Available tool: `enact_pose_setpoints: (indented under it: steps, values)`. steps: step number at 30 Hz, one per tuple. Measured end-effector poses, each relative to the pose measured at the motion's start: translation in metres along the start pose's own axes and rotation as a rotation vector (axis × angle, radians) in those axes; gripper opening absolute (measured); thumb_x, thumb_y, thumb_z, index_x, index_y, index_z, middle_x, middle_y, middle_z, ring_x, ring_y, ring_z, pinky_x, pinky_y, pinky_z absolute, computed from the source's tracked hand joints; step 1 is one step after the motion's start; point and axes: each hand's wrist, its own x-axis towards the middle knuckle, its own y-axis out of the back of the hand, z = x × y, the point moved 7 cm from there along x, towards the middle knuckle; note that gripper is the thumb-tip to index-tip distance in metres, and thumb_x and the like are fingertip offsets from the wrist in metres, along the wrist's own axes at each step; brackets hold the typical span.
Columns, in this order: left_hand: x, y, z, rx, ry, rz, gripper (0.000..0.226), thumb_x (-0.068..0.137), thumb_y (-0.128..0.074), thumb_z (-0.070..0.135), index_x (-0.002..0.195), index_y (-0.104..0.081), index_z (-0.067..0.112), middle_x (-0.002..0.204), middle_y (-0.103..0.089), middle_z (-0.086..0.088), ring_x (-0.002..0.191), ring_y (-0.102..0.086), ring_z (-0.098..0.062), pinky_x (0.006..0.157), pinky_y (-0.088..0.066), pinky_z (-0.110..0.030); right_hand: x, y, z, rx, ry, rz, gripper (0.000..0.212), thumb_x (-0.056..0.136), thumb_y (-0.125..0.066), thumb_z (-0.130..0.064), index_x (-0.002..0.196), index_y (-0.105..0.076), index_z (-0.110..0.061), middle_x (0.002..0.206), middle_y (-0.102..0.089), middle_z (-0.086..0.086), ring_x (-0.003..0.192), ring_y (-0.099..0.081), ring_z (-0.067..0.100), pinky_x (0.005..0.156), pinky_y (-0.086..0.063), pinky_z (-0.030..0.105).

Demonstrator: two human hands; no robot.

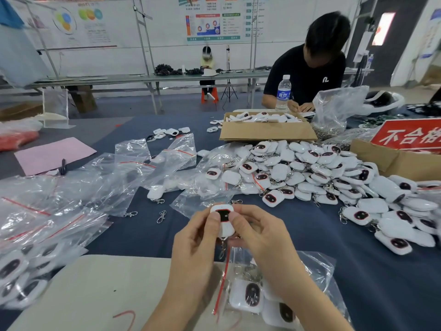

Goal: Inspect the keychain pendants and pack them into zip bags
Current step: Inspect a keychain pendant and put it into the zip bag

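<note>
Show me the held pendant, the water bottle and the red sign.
held pendant [223, 215]: head view, on its dark face.
water bottle [283, 94]: head view, on its label.
red sign [405, 137]: head view, on its red front.

1. Bright, even, diffuse indoor light fills the room; shadows on the table [358, 271] are faint and soft.
2. White glare streaks the crinkled zip bags [71, 206].
3. A lit panel [383, 28] at upper right is blown out.
4. The centre pendant [223, 218] is fairly sharp; bagged pendants [14, 275] at lower left smear.
5. Wall posters [212, 20] are soft and unreadable; frame poles [142, 44] lean and bow with wide-angle distortion.
</note>
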Motion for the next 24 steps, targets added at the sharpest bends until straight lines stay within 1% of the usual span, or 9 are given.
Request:
enact_pose_setpoints:
  steps: [2,4,7,10,12,15,18,21,24]
  values:
    - [-0.001,0.002,0.007,0.024,-0.033,0.015,0.024,0.098,-0.054,0.035,0.108,-0.076,0.031,0.102,-0.077,0.004,0.096,-0.07,-0.011,0.082,-0.052,-0.015,-0.001,-0.002,0.0,0.012,-0.003,-0.016,0.012,0.097,-0.065,-0.014,0.106,-0.072,-0.014,0.093,-0.077,0.001,0.076,-0.075,0.019,0.069,-0.06,0.025]
    - [-0.001,0.004,0.011,0.055,-0.043,0.022,0.024,0.098,-0.054,0.034,0.105,-0.076,0.033,0.098,-0.075,0.004,0.091,-0.068,-0.013,0.078,-0.049,-0.01,-0.002,-0.004,0.0,0.034,-0.003,-0.021,0.012,0.096,-0.065,-0.013,0.105,-0.073,-0.013,0.093,-0.078,0.001,0.076,-0.075,0.019,0.067,-0.06,0.024]
    - [-0.002,0.002,0.012,0.054,-0.038,0.012,0.023,0.097,-0.055,0.036,0.104,-0.076,0.035,0.098,-0.073,0.002,0.091,-0.067,-0.018,0.076,-0.052,-0.015,-0.003,-0.001,0.002,0.048,0.007,0.009,0.011,0.096,-0.066,-0.012,0.103,-0.074,-0.013,0.094,-0.077,0.005,0.076,-0.074,0.02,0.066,-0.06,0.025]
    - [-0.003,0.0,0.016,0.063,-0.046,0.008,0.02,0.097,-0.058,0.04,0.103,-0.077,0.037,0.097,-0.073,0.0,0.085,-0.065,-0.014,0.072,-0.05,-0.013,-0.003,0.0,0.006,0.056,-0.002,0.017,0.012,0.095,-0.066,-0.012,0.104,-0.074,-0.013,0.093,-0.077,0.006,0.077,-0.074,0.017,0.066,-0.06,0.025]
    - [-0.004,-0.001,0.017,0.041,-0.043,0.018,0.022,0.094,-0.056,0.038,0.101,-0.077,0.037,0.097,-0.072,0.0,0.082,-0.064,-0.009,0.071,-0.049,-0.011,-0.003,0.002,0.007,0.051,-0.014,0.014,0.012,0.095,-0.067,-0.014,0.104,-0.075,-0.014,0.093,-0.078,0.004,0.075,-0.074,0.018,0.066,-0.059,0.025]
    - [-0.007,-0.006,0.015,0.005,-0.014,0.01,0.024,0.094,-0.055,0.038,0.103,-0.077,0.033,0.102,-0.073,0.002,0.091,-0.068,-0.004,0.074,-0.05,-0.01,-0.002,0.005,0.009,0.05,-0.027,0.014,0.011,0.095,-0.068,-0.017,0.103,-0.075,-0.016,0.094,-0.078,0.003,0.071,-0.074,0.02,0.068,-0.06,0.026]
    - [-0.009,-0.009,0.017,0.04,-0.034,0.001,0.024,0.096,-0.053,0.036,0.106,-0.076,0.035,0.105,-0.074,0.004,0.101,-0.068,-0.007,0.078,-0.049,-0.01,-0.001,0.007,0.011,0.061,-0.029,0.029,0.01,0.095,-0.068,-0.017,0.097,-0.077,-0.019,0.091,-0.078,0.003,0.068,-0.073,0.018,0.066,-0.06,0.026]
    - [-0.01,-0.011,0.015,0.044,-0.017,-0.025,0.022,0.102,-0.054,0.038,0.11,-0.074,0.037,0.104,-0.072,0.003,0.1,-0.068,-0.008,0.079,-0.051,-0.014,0.0,0.007,0.012,0.076,-0.027,0.046,0.01,0.095,-0.067,-0.014,0.097,-0.077,-0.016,0.09,-0.078,0.004,0.071,-0.072,0.016,0.066,-0.06,0.026]
    - [-0.012,-0.013,0.011,0.06,0.002,-0.074,0.025,0.097,-0.053,0.038,0.115,-0.07,0.038,0.107,-0.072,0.003,0.102,-0.069,-0.011,0.081,-0.053,-0.019,0.0,0.007,0.01,0.082,-0.017,0.051,0.01,0.096,-0.066,-0.012,0.098,-0.076,-0.013,0.09,-0.078,0.005,0.08,-0.075,0.018,0.067,-0.061,0.027]
